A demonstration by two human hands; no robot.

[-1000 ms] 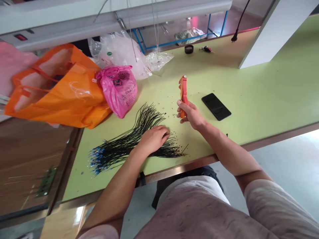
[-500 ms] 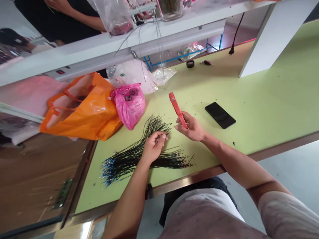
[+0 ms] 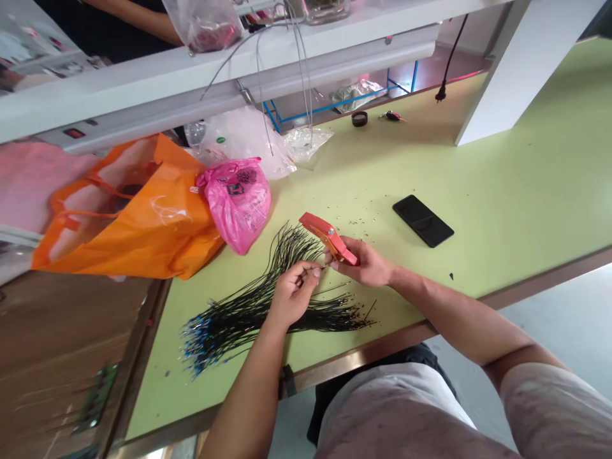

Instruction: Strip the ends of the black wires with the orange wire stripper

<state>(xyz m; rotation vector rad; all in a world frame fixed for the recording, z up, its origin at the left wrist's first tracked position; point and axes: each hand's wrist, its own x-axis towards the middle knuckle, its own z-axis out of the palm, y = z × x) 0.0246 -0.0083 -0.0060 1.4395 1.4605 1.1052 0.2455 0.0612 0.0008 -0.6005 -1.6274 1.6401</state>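
The right hand point(image 3: 364, 261) gripped the red tool point(image 3: 329, 237) above the green table point(image 3: 502, 185) — the left point(image 3: 294, 293) pinched a wire beside it, wires point(image 3: 268, 280) below, a shelf point(image 3: 157, 83) beyond.

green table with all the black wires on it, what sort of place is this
Probably a small workshop or assembly area for wiring: many black wires with blue ends lie on the green table, the right hand holds a red hand tool, and small scraps are scattered nearby.
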